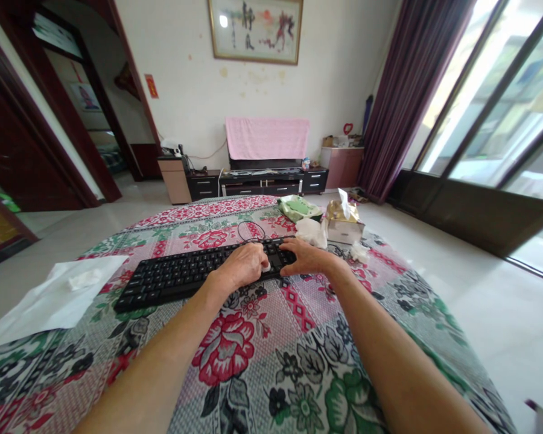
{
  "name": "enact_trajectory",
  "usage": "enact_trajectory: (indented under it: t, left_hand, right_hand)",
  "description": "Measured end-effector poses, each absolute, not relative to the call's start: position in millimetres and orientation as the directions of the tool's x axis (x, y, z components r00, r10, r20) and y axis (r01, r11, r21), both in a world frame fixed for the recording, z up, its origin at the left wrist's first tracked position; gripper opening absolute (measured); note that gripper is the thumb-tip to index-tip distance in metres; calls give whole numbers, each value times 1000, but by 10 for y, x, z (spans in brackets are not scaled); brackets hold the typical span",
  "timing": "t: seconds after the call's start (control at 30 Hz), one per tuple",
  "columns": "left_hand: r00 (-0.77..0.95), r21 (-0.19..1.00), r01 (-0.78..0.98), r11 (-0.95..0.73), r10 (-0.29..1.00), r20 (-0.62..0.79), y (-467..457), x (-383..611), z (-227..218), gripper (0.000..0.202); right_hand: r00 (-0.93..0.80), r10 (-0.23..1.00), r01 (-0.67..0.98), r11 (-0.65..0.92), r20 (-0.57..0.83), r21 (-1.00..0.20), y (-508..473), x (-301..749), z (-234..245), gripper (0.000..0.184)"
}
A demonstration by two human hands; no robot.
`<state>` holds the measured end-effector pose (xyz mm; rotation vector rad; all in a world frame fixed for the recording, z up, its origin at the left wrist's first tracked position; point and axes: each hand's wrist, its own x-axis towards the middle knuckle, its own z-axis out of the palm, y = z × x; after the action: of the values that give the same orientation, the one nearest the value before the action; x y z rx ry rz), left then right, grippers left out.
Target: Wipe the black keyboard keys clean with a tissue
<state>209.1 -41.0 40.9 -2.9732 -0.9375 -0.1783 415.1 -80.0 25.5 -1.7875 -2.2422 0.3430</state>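
Observation:
A black keyboard (181, 274) lies across a table covered with a flowered cloth (271, 361). My left hand (244, 265) rests on the keyboard's right part, fingers curled round a small white wad, probably tissue (265, 267), pressed against the keys. My right hand (305, 256) lies flat on the keyboard's right end, fingers stretched out toward the left hand. The keyboard's black cable (250, 231) loops on the cloth just behind it.
A white sheet (49, 301) with a crumpled tissue (85, 278) lies at the left edge. Behind the keyboard's right end sit crumpled tissues (312, 232), a tissue box (344, 226) and a green pack (298, 208). A TV stand (262, 181) stands by the far wall; windows are on the right.

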Motion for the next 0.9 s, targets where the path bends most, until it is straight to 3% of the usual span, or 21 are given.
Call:
enact_trajectory:
  t: [0.2, 0.3, 0.4, 0.53, 0.73, 0.9]
  left_hand:
    - [877, 73, 467, -881, 472, 84, -418, 2103, 431, 34]
    - [851, 39, 503, -864, 502, 152, -445, 2166, 400, 33]
    - [844, 14, 523, -853, 520, 132, -461, 2198, 378, 30]
    - [836, 54, 539, -840, 542, 85, -414, 2123, 401, 27]
    - [826, 56, 537, -842, 538, 170, -466, 2191, 377, 33]
    - [827, 21, 555, -832, 554, 94, -535, 2242, 402, 27]
  right_hand:
    - [-221, 974, 919, 226, 52, -322, -807, 4147, 265, 75]
    - [-227, 973, 923, 228, 38, -309, -809, 4149, 267, 77]
    - [-227, 974, 926, 224, 28, -303, -820, 4149, 279, 78]
    - [-222, 975, 926, 215, 13, -309, -836, 4150, 303, 78]
    - [-238, 971, 925, 227, 1, -306, -806, 4175, 272, 80]
    - [-240, 971, 923, 234, 17, -305, -809, 4178, 255, 79]
